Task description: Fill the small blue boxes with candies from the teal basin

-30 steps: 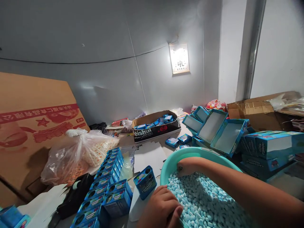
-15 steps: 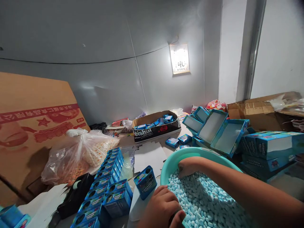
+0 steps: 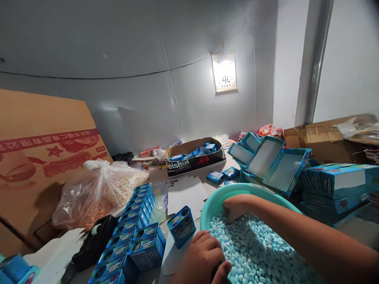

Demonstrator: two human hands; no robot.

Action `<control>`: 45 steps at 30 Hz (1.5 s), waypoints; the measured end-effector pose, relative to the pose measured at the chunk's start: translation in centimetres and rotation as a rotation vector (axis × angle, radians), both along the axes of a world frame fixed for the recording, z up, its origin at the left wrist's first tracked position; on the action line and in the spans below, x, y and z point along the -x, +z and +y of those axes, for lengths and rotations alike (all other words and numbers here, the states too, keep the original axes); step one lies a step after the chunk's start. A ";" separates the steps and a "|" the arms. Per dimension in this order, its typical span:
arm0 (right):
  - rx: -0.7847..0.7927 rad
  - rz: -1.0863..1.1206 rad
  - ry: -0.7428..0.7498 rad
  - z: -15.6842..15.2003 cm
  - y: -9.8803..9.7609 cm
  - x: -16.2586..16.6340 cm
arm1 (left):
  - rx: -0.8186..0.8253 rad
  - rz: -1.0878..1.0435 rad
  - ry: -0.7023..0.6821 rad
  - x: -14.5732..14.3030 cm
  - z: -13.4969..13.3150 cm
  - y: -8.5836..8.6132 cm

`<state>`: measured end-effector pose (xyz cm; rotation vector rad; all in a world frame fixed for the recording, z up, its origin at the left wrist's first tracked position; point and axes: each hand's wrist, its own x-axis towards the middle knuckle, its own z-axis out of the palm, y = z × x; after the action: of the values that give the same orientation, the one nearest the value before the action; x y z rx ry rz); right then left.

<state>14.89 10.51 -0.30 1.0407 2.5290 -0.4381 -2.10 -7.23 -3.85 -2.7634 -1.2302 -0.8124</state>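
My right hand [image 3: 233, 209] reaches into a turquoise basin [image 3: 211, 199] filled with small pale-blue candies [image 3: 251, 256]. Its fingers curl down against the candies by the far left wall; the fingertips are hidden. My left hand [image 3: 204, 258] is closed at the basin's near left rim, thumb and fingers bent round something dark that I cannot make out. Just beyond its knuckles a blue candy tin [image 3: 182, 227] with round holes in its top leans on a white lid-like sheet [image 3: 171, 256]. To the left, similar tins [image 3: 118, 240] stand upright in long rows.
Behind the basin are open blue display cartons [image 3: 265, 157] and stacked ones [image 3: 337, 179]. A black cardboard tray [image 3: 195, 163] holds several blue packs. Bagged candies [image 3: 100, 193], a black strapped item [image 3: 94, 242] and a big brown carton [image 3: 44, 157] occupy the left.
My right hand has shifted very slightly within the basin, its fingers still down at the candies. My left hand and the tins have stayed in place.
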 end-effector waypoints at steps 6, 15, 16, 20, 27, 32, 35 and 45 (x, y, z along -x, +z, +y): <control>0.028 -0.003 0.018 -0.2 0.2 -0.1 | -0.005 -0.012 0.007 0.0 -0.1 0.0; 0.020 -0.014 0.029 -0.2 0.3 -0.1 | -0.036 0.017 0.006 0.1 0.2 -0.5; 0.018 -0.016 0.028 -0.2 0.3 -0.1 | -0.042 0.020 0.006 0.1 0.2 -0.6; 0.017 -0.033 0.032 -0.4 0.5 0.0 | -0.078 0.009 -0.007 0.1 0.3 -0.5; 0.023 -0.047 0.044 -0.5 0.8 0.0 | -0.224 -0.019 -0.040 -0.2 0.4 -0.3; 0.032 -0.038 0.053 -0.7 0.9 0.0 | -0.147 -0.034 -0.041 -0.2 0.3 -0.2; 0.029 -0.029 0.056 -0.6 0.6 0.0 | -0.102 -0.030 -0.036 -0.1 0.2 -0.4; 0.065 -0.035 0.062 -0.1 -0.1 0.1 | -0.080 0.000 -0.026 0.1 0.4 -1.0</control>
<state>14.79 10.40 -0.38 0.9360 2.4914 -0.4768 -2.17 -6.83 -4.83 -2.7221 -1.1373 -0.8442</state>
